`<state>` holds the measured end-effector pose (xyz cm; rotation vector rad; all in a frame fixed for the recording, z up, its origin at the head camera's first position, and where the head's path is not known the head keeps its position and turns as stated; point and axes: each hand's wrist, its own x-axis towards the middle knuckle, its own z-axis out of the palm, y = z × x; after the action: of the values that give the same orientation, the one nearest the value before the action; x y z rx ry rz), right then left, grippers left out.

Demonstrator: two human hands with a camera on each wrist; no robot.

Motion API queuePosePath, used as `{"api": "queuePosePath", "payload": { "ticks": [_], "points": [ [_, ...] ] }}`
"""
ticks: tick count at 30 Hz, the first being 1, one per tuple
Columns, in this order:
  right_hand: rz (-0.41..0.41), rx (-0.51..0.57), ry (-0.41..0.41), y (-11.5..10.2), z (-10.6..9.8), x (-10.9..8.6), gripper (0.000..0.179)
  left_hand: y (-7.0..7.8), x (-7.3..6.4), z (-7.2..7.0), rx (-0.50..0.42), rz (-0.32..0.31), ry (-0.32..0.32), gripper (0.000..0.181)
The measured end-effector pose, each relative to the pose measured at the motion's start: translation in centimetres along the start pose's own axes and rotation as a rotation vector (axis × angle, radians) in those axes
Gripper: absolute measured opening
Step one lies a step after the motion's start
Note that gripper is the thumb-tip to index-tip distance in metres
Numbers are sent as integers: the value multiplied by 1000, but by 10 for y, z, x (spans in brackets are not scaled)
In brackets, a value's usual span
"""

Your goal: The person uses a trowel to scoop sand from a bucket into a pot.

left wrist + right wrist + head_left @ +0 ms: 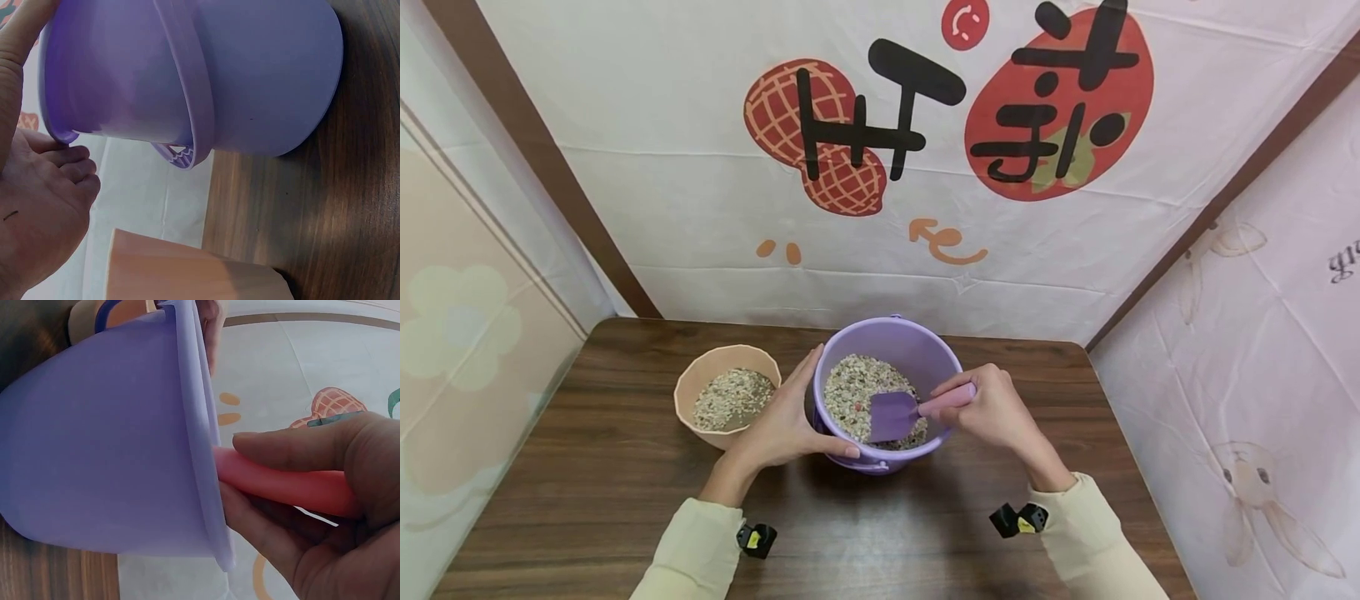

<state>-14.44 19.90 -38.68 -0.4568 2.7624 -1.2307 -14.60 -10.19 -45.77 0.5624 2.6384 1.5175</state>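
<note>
A purple bucket (pixel 886 457) stands on the table, part filled with a pale, speckled, grainy mix (pixel 857 379). My left hand (pixel 786 425) holds the bucket's left rim, its thumb along the near side and its fingers toward the back. In the left wrist view, that hand (pixel 47 200) touches the rim. With my right hand (pixel 996 408) I grip the pink handle (pixel 281 481) of a toy shovel (pixel 892 417) at the bucket's right rim. The shovel's purple blade lies over the mix inside; whether its edge is sunk in cannot be told.
Left of the bucket, close to my left hand, stands a peach-coloured bowl (pixel 688 392) holding similar grains (pixel 733 400). The bucket's handle (pixel 194 81) hangs down its side. Behind the brown wooden table (pixel 1000 533) hangs a printed white cloth (pixel 700 208).
</note>
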Motion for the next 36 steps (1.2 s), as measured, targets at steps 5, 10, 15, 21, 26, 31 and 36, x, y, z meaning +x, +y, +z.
{"api": "queuePosePath", "payload": {
  "ticks": [5,10,15,21,26,31,36],
  "points": [
    [23,54,30,2,5,6,18,-2,0,0,-2,0,2,152],
    [57,163,27,8,14,11,16,-1,0,-1,1,4,0,151],
    [68,228,26,9,20,16,9,-2,1,-1,4,3,-4,151],
    [50,260,42,12,24,19,11,-2,1,-1,-1,3,-2,151],
    [17,274,52,15,27,21,13,-2,2,0,-9,14,-10,150],
    [-13,278,45,16,27,21,12,-3,2,0,-15,23,-7,150],
    [-27,339,13,18,27,22,12,-3,2,0,-11,25,-7,150]
  ]
}}
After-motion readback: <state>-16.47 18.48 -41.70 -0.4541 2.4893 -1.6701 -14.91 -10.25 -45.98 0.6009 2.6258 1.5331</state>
